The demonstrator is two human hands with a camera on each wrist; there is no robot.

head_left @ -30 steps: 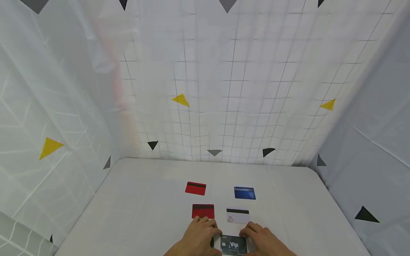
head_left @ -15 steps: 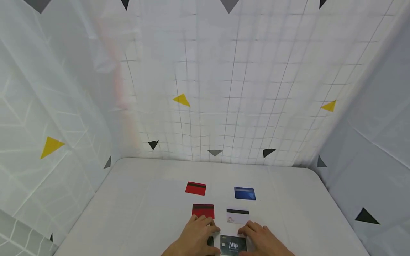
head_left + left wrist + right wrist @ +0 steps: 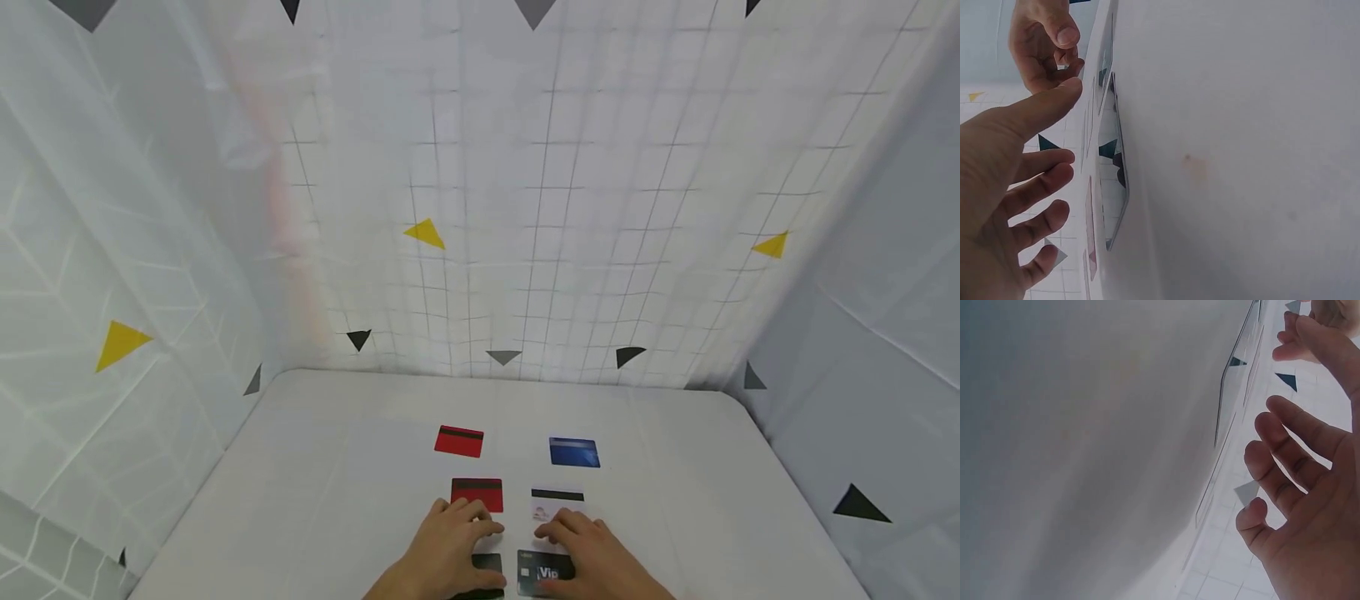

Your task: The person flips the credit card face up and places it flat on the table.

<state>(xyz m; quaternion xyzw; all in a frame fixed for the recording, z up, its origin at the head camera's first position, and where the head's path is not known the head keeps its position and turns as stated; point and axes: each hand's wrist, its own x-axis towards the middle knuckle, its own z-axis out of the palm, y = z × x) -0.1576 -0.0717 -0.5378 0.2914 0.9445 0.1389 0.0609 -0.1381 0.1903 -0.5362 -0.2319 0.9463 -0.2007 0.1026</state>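
My left hand (image 3: 438, 546) hovers with loosely bent fingers over a dark card (image 3: 491, 562), partly covering it. In the left wrist view, the fingers of this hand (image 3: 1016, 175) are spread and hold nothing, beside a glossy card (image 3: 1112, 209) on the table. To the right, my right hand (image 3: 600, 558) covers the right edge of a dark card marked "Vip" (image 3: 534, 568). Its fingertips overlap the lower part of a white card with a black stripe (image 3: 557, 497). The right wrist view shows this hand (image 3: 1310, 500) with parted fingers and nothing between them.
A red card (image 3: 480, 492) lies just beyond my left fingers. Farther back are another red card (image 3: 459, 442) and a blue card (image 3: 574, 452). All lie flat on the white table (image 3: 337, 483). White curtains (image 3: 487, 283) with triangle patterns surround its back and sides.
Both hands have come away from the edges of the "Vip" card. The left hand has shifted left and uncovered more of its dark card; the right hand has moved left and forward.
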